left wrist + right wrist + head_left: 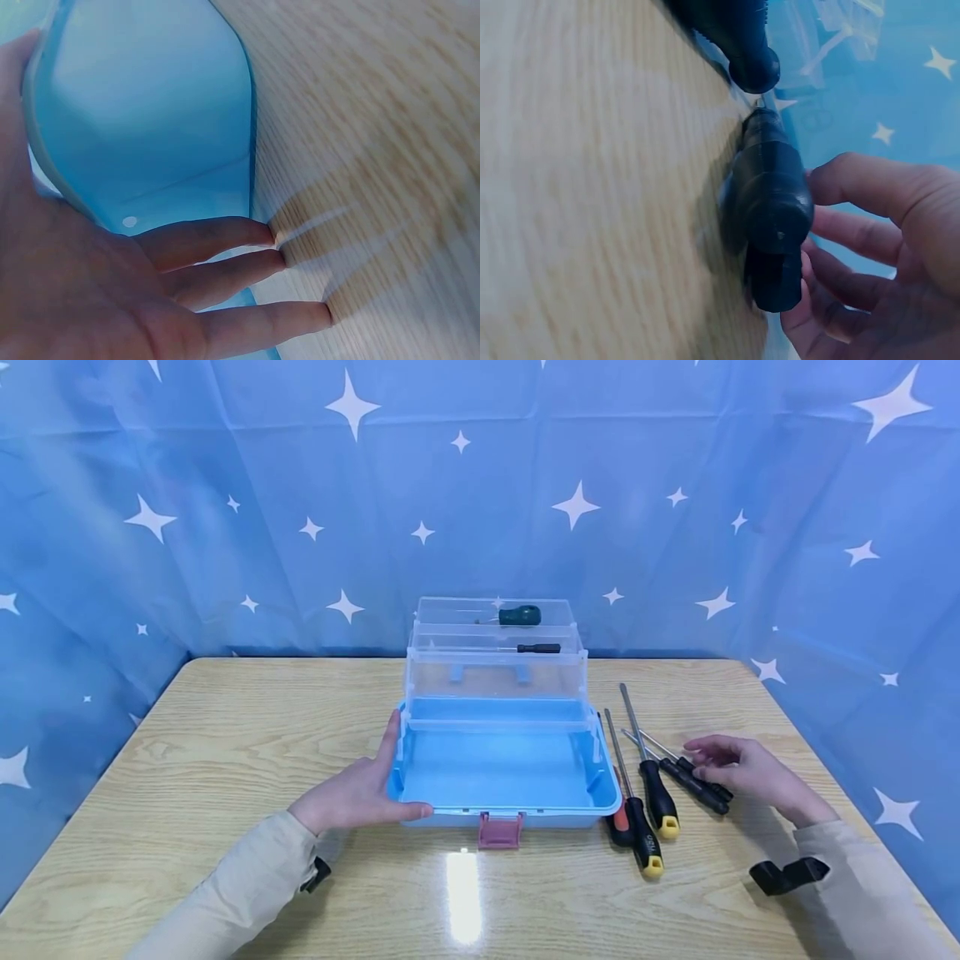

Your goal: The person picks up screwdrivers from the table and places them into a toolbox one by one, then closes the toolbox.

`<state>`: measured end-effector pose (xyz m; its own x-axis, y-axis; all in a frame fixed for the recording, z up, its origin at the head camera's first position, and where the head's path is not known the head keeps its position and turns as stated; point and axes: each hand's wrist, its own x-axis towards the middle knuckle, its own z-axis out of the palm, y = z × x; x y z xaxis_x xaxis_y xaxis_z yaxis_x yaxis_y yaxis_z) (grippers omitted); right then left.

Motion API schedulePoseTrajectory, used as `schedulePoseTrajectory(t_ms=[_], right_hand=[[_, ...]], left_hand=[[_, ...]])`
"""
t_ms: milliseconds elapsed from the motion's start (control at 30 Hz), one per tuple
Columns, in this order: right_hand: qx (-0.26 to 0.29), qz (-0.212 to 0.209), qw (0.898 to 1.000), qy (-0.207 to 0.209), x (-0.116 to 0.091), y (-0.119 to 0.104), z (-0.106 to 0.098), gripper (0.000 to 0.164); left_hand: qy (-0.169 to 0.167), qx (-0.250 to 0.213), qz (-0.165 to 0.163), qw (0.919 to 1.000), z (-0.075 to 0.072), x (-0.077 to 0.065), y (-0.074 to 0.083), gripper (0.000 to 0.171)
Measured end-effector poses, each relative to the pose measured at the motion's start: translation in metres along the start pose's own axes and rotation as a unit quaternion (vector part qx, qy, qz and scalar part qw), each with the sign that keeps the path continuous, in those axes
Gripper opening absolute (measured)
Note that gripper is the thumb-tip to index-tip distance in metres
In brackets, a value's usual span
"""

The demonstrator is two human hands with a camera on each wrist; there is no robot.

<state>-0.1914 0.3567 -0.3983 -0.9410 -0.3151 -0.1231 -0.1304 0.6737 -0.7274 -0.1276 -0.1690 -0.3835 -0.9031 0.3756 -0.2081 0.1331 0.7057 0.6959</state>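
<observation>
An open light-blue toolbox with clear fold-up trays stands mid-table, its pink latch in front. My left hand rests at the box's left side, thumb along the front rim and fingers stretched along the blue wall. At the right, my right hand reaches to the black screwdrivers, its fingers loosely bent beside a black handle; firm contact is not clear. Left of these lie two black-and-yellow screwdrivers and a red-and-black handle.
A green-handled screwdriver lies in the top tray and a small black one in the tray below. Behind the wooden table hangs a blue star-printed cloth.
</observation>
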Motion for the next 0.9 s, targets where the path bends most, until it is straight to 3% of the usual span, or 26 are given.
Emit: schedulePoseTrajectory(t_ms=[200, 900], right_hand=[[0.008, -0.006, 1.0, -0.007, -0.0015, 0.0031, 0.0026, 0.037], [-0.06, -0.044, 0.997, 0.033, -0.0011, 0.0083, 0.0096, 0.02]], left_hand=[[0.001, 0.001, 0.009, 1.0, -0.0001, -0.0003, 0.0001, 0.129], [0.002, 0.001, 0.007, 1.0, -0.0002, 0.0003, -0.0014, 0.128]])
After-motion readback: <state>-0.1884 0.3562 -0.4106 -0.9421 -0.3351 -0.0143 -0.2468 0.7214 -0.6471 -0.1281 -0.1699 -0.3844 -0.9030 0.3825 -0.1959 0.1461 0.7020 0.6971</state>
